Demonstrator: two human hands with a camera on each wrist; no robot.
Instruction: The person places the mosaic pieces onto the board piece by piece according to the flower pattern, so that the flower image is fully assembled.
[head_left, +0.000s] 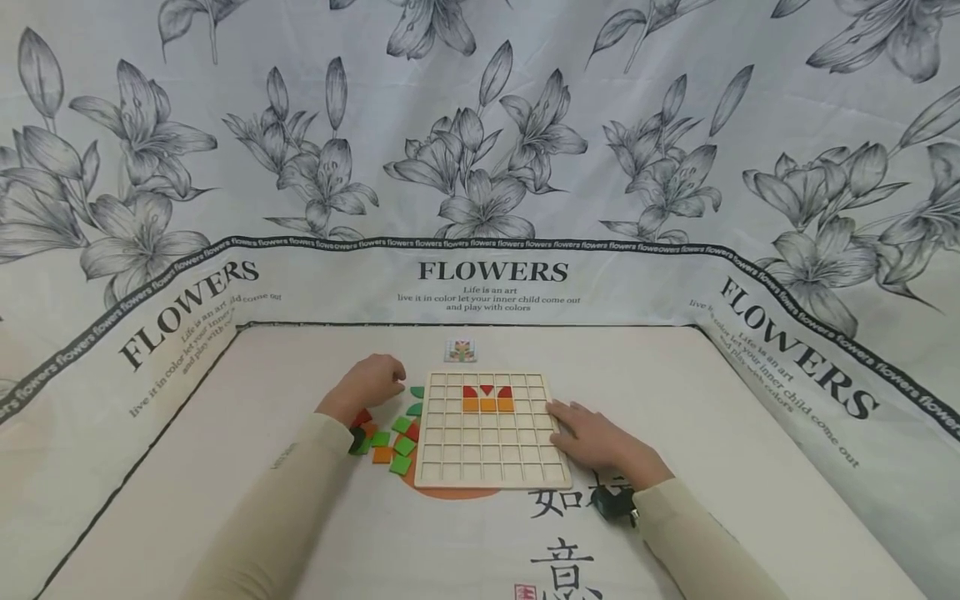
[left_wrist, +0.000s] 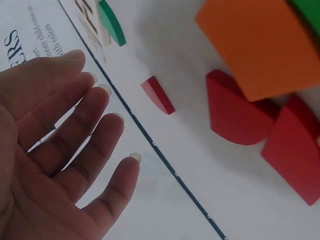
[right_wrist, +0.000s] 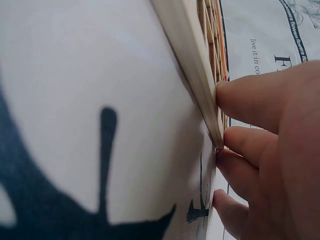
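Note:
My left hand (head_left: 372, 380) hovers left of the wooden grid board (head_left: 450, 477), near two green curved pieces (head_left: 415, 409) by its edge. In the left wrist view its fingers are loosely bent, with nothing between them. Red curved pieces (left_wrist: 237, 112) and an orange square (left_wrist: 262, 47) lie beyond the fingertips. My right hand (head_left: 600, 435) rests its fingertips against the board's right edge, as the right wrist view also shows. On the board, two red curved pieces with a red triangle (head_left: 487, 390) between them form a row above orange squares (head_left: 487, 405).
Green squares (head_left: 401, 466), an orange square (head_left: 382, 455) and red pieces lie loosely left of the board. A small pattern card (head_left: 461, 351) is behind it. White cloth (head_left: 645, 367) with dark characters covers the table, and a flower-printed curtain (head_left: 487, 167) surrounds the back and sides.

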